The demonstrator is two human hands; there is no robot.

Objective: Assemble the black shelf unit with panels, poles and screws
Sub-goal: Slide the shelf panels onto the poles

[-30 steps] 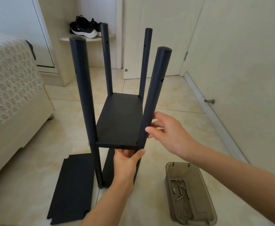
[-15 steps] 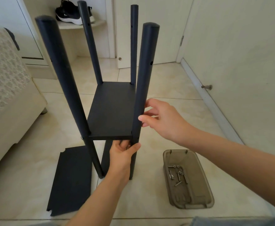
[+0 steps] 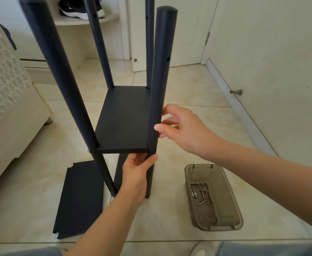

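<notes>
L fingers (image 3: 152,160) grip near pole (image 3: 161,71) under panel (image 3: 123,122), R fingers (image 3: 170,109) pinch it above; tile floor (image 3: 188,85), bed (image 3: 3,80) left.

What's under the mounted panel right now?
The left hand grips the near right pole just under the panel, beside a strip of dark lower panel. The panel hides the rest.

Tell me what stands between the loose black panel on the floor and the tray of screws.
In the head view: the lower ends of the near left pole and the near right pole, with the left hand gripping the latter.
</notes>
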